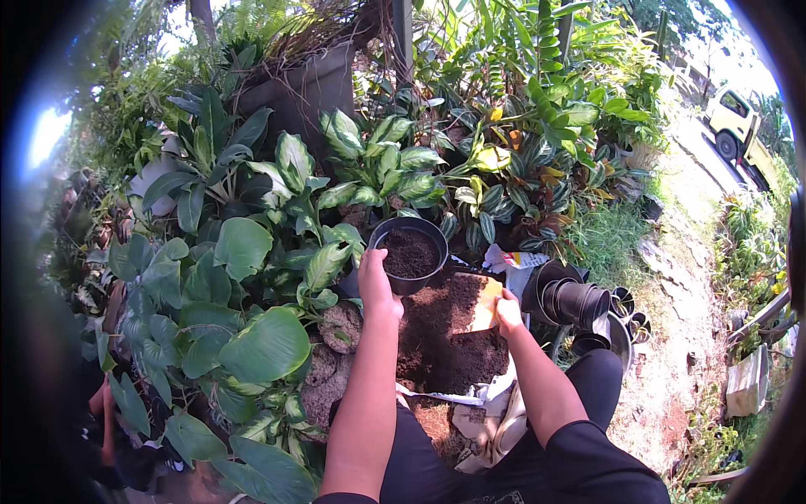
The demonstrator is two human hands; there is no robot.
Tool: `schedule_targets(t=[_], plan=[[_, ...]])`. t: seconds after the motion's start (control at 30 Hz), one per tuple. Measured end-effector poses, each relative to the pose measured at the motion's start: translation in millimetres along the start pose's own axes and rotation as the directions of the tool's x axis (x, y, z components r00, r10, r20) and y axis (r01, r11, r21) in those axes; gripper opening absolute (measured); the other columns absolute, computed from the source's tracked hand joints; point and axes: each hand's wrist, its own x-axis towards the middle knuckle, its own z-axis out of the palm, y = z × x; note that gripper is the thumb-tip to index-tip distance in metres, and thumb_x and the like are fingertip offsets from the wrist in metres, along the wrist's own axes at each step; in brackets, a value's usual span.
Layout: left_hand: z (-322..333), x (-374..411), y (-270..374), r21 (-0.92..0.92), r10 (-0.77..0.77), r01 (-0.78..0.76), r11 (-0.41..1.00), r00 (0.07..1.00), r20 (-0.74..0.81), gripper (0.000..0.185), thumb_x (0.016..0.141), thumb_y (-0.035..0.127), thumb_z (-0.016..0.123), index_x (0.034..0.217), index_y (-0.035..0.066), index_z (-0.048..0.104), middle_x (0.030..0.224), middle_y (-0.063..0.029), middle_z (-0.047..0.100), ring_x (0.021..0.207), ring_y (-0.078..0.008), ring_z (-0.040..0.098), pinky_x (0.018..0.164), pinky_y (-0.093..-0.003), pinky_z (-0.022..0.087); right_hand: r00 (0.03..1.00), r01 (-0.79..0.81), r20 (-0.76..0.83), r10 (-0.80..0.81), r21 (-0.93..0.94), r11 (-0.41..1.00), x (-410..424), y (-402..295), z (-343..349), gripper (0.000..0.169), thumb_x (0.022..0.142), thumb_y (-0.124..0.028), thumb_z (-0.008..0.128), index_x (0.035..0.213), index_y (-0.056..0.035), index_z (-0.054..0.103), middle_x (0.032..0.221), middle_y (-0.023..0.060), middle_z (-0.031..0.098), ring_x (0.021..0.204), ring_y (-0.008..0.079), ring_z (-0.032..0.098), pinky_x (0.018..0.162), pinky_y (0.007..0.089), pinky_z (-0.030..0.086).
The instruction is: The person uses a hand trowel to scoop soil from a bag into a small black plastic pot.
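A round black plastic plant pot, partly filled with dark soil, is held at its left side by my left hand. My right hand grips the right edge of a flat orange-yellow piece, whose left part is covered with soil or lies in shade. Beneath both hands spreads a heap of dark potting soil on an opened white plastic sack. The pot is raised above the far left part of the heap. The fingers under the pot are partly hidden.
Nested black plastic pots lie right of the soil, near a round basin. Variegated leafy plants crowd the far side, broad-leaved plants the left. Another person's arm shows at lower left. A yellow truck stands far right.
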Motion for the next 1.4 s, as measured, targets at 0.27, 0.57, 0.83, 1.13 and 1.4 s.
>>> schedule_targets(t=[0.27, 0.57, 0.83, 1.13, 1.4], plan=[[-2, -22, 3, -0.059, -0.038, 0.039, 0.997, 0.999, 0.021, 0.022, 0.084, 0.023, 0.059, 0.101, 0.011, 0.054, 0.105, -0.0055, 0.059, 0.097, -0.0222, 0.061, 0.082, -0.0408, 0.053, 0.99, 0.097, 0.111, -0.092, -0.04, 0.994, -4, -71, -8, 0.037, 0.093, -0.003, 0.044, 0.127, 0.0011, 0.057, 0.111, 0.0091, 0.067, 0.098, 0.0194, 0.064, 0.086, 0.0318, 0.05], [12, -38, -39, -0.02, -0.303, 0.303, 0.953, 0.953, 0.018, 0.04, 0.082, 0.029, 0.063, 0.117, 0.012, 0.056, 0.114, -0.0105, 0.062, 0.101, -0.0279, 0.063, 0.079, -0.0486, 0.054, 0.992, 0.125, -0.009, -0.125, 0.132, 0.983, 9, -197, -34, 0.033, 0.093, -0.001, 0.041, 0.122, -0.0018, 0.059, 0.102, 0.0086, 0.069, 0.082, 0.0193, 0.067, 0.067, 0.0335, 0.055], [10, -37, -94, 0.075, -0.201, 0.202, 0.977, 0.979, -0.017, 0.017, 0.085, 0.021, 0.059, 0.099, 0.012, 0.059, 0.102, -0.0044, 0.062, 0.094, -0.0208, 0.062, 0.084, -0.0385, 0.052, 0.972, 0.231, 0.03, -0.232, 0.014, 0.973, -24, -243, -45, 0.031, 0.1, -0.007, 0.042, 0.126, 0.0013, 0.055, 0.112, 0.0073, 0.065, 0.095, 0.0166, 0.062, 0.084, 0.0305, 0.05], [46, -63, -115, 0.066, -0.205, 0.201, 0.977, 0.977, 0.061, 0.029, 0.095, 0.022, 0.055, 0.119, 0.006, 0.059, 0.117, -0.008, 0.063, 0.107, -0.0205, 0.062, 0.092, -0.0369, 0.051, 0.955, 0.295, 0.055, -0.293, -0.026, 0.955, -58, -240, -23, 0.035, 0.097, -0.003, 0.039, 0.13, 0.0023, 0.051, 0.117, 0.0099, 0.062, 0.105, 0.0154, 0.059, 0.093, 0.0302, 0.046], [53, -44, -148, 0.077, -0.194, 0.186, 0.979, 0.974, 0.114, 0.026, 0.092, 0.026, 0.057, 0.114, 0.012, 0.057, 0.113, -0.0064, 0.062, 0.103, -0.0233, 0.062, 0.086, -0.0428, 0.054, 0.923, 0.381, 0.026, -0.384, 0.085, 0.921, -43, -226, -36, 0.033, 0.1, -0.004, 0.04, 0.131, 0.0028, 0.049, 0.12, 0.009, 0.06, 0.106, 0.0144, 0.059, 0.096, 0.0288, 0.045]])
